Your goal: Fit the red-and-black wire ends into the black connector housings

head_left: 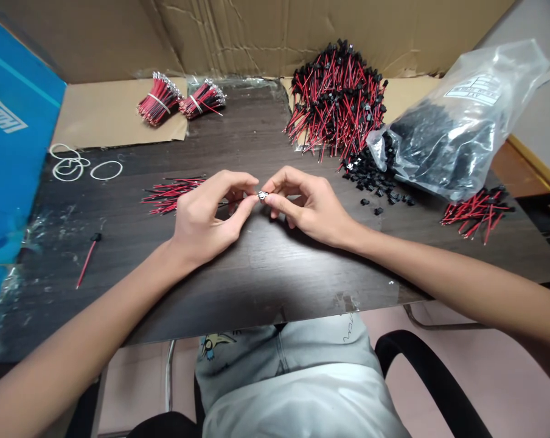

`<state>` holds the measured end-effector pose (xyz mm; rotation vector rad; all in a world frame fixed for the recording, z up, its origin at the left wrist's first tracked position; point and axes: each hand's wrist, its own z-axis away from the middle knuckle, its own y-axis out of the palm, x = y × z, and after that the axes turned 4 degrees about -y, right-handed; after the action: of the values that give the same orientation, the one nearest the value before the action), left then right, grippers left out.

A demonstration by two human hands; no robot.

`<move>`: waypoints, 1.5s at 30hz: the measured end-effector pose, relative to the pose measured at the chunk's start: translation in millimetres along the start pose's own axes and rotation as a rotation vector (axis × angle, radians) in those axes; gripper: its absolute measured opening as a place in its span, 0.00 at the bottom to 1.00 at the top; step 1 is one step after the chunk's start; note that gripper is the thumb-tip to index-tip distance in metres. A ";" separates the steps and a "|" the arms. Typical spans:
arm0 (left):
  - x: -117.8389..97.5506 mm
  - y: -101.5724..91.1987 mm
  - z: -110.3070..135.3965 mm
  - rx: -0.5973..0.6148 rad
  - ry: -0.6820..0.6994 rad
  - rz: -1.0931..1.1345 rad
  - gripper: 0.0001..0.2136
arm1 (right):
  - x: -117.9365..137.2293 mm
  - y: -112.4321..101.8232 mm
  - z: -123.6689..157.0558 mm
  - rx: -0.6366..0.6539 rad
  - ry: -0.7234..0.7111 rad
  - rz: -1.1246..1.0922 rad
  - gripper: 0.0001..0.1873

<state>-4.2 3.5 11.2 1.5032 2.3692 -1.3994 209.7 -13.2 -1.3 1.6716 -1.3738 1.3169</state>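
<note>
Over the middle of the table my two hands meet at the fingertips. My left hand (206,213) is closed in a pinch on a thin dark wire (233,201), which runs back under its fingers. Thumb and forefinger of my right hand (309,201) pinch a small black plastic connector housing (263,195) at the wire's end. Fingertips partly cover the housing, so I cannot tell how far the wire sits in it. Beside and partly behind my left hand lies a loose bunch of red and black wires (168,196).
At the back stand two banded wire bundles (159,100) and a large heap of wired connectors (339,97). Loose black housings (379,182) spill from a clear plastic bag (462,134). More wires (478,213) lie right; rubber bands (106,170) and one wired connector (89,258) lie left.
</note>
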 end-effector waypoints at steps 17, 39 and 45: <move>-5.0 7.1 -0.3 -0.066 0.076 0.015 0.05 | 1.0 0.4 -0.5 0.046 -0.021 0.159 0.09; 78.6 -48.6 -31.2 0.119 0.087 -0.342 0.12 | -5.0 -10.7 -3.5 -0.304 0.121 -0.010 0.14; 97.6 -49.4 -26.8 0.232 0.015 -0.430 0.10 | -5.2 -10.3 -3.0 -0.296 0.124 -0.001 0.14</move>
<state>-81.6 85.1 18.3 1.0746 2.7351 -1.8034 218.7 -5.8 -3.8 1.3712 -1.4158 1.1326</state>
